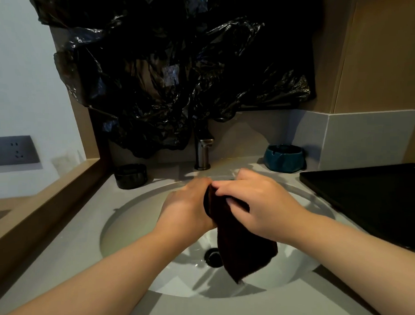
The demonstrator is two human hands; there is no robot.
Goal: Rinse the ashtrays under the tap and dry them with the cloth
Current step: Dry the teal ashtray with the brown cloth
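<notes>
A person's left hand (187,206) is gripping a dark ashtray (206,201) above the white basin (123,223), its fingers curled round it so that only a curved edge is showing. The right hand (256,202) is pinching a dark brown cloth (243,246) against the ashtray, with fingers clamped on the fabric. The cloth's loose end is hanging over the drain (212,257). Behind the hands, a metal tap (203,155) is standing on the grey desk (63,247), with a black ashtray (130,176) sitting to its left and a teal ashtray (283,157) to its right. A black tray (370,202) is lying at the desk's right side, and crumpled black plastic sheeting (174,75) is hanging above the tap
</notes>
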